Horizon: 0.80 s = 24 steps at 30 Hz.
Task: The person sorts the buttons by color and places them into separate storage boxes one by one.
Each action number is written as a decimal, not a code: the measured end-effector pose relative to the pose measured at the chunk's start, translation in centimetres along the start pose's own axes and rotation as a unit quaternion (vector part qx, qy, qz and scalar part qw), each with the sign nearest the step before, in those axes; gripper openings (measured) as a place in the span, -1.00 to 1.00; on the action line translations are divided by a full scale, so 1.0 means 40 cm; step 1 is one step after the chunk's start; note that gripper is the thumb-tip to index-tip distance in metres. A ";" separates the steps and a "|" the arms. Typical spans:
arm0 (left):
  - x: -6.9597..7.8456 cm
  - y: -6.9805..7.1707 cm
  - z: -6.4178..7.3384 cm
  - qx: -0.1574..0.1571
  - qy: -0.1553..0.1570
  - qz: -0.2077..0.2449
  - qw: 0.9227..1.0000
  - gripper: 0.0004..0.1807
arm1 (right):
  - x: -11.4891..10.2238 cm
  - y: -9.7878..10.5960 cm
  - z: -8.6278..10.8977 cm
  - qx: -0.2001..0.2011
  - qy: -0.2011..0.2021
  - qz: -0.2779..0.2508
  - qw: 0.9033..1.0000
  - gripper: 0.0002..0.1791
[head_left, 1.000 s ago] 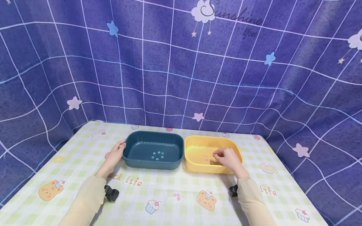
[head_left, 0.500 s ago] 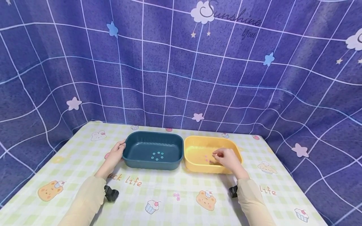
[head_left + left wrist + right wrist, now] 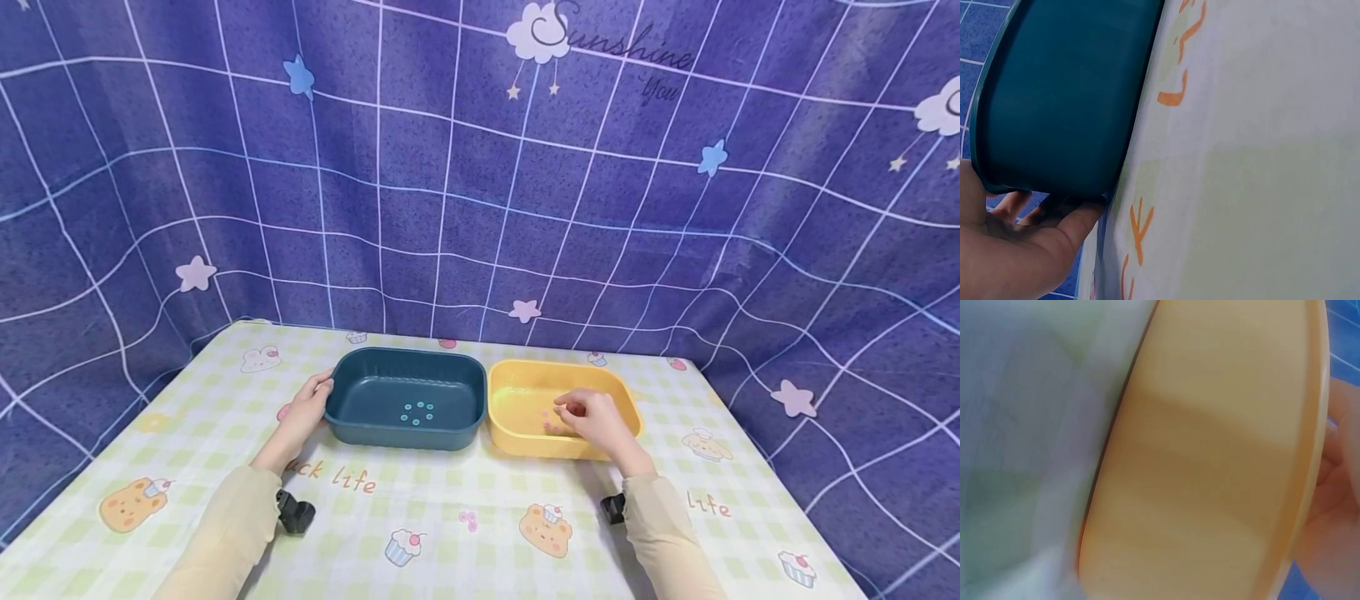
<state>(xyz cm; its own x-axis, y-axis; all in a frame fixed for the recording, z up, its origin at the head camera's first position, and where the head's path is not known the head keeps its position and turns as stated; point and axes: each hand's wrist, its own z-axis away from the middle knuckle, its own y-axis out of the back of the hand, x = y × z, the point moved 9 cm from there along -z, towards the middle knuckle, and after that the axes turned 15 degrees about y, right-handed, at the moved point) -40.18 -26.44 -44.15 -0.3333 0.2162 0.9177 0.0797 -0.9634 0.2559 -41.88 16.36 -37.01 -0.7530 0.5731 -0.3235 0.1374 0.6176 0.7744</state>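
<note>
A dark teal bin [image 3: 405, 438] stands left of a yellow bin [image 3: 525, 446]. My left hand [image 3: 306, 410] rests against the teal bin's left end; in the left wrist view its thumb [image 3: 1082, 222] touches the outer wall. Several small teal rings [image 3: 416, 422] form a circle on that bin's floor. My right hand [image 3: 600, 421] reaches over the yellow bin's near rim, fingers curled with the tips low inside. Small pink pieces [image 3: 547, 425] lie just left of those tips. I cannot tell whether the fingertips pinch one. The yellow wall hides them in the right wrist view.
Small pink round shapes [image 3: 468, 521] show on the checked tablecloth [image 3: 420, 492] in front of the bins. A blue curtain [image 3: 465, 208] with a white grid hangs behind the table. A black camera mount sits on each wrist.
My right hand has shifted slightly left and up inside the yellow bin, its fingertips farther from the pink pieces' right side. The left hand stays at the teal bin.
</note>
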 end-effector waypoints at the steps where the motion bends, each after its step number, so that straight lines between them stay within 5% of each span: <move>1: 0.000 0.000 0.000 0.000 0.000 0.000 1.000 -0.40 | -0.003 -0.001 -0.001 0.000 0.002 -0.001 1.000 -0.88; 24: -0.004 0.004 -0.003 0.002 0.003 0.002 1.000 -0.39 | -0.123 -0.035 -0.039 -0.051 0.036 -0.043 0.997 -0.84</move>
<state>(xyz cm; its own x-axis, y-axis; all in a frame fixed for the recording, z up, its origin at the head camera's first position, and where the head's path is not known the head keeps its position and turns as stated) -40.21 -26.62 -44.29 -0.3382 0.2121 0.9169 0.0846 -0.9635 0.2541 -39.36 11.84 -35.66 -0.8043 0.4774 -0.3537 0.0073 0.6032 0.7975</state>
